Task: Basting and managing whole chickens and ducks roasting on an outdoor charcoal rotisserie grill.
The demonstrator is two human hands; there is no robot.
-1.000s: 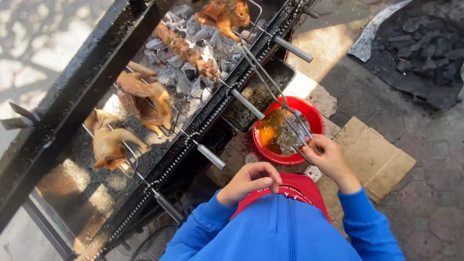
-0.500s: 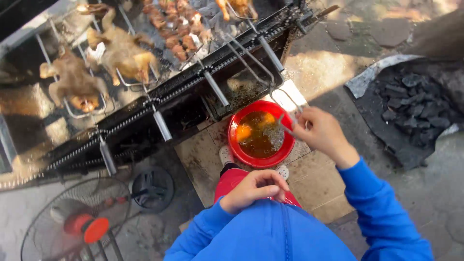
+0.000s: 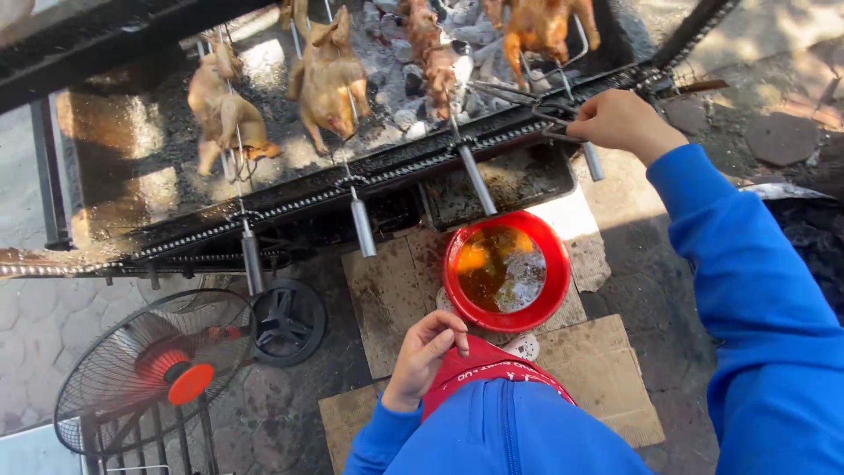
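Note:
My right hand [image 3: 620,119], in a blue sleeve, is raised to the front rail of a charcoal grill [image 3: 369,171] and grips the handles of thin metal tongs [image 3: 519,97] that reach over the coals. My left hand [image 3: 422,356] rests with bent fingers on a red cloth [image 3: 483,369] over my knee and holds nothing. A red bowl [image 3: 549,303] of orange-brown liquid stands on cardboard [image 3: 387,290] between my knee and the grill. Whole chickens [image 3: 325,75] and a skewer of meat [image 3: 431,44] turn on spits above grey coals.
Spit handles [image 3: 362,227] stick out from the grill's front chain rail. A dark drip tray [image 3: 501,180] sits under the rail. A floor fan with an orange hub [image 3: 149,374] and a black round base [image 3: 286,321] stand at lower left. Dark charcoal [image 3: 809,229] lies at right.
My right hand has lifted the tongs out of the red bowl and up to the grill rail. The view has swung left. My left hand stays on my knee.

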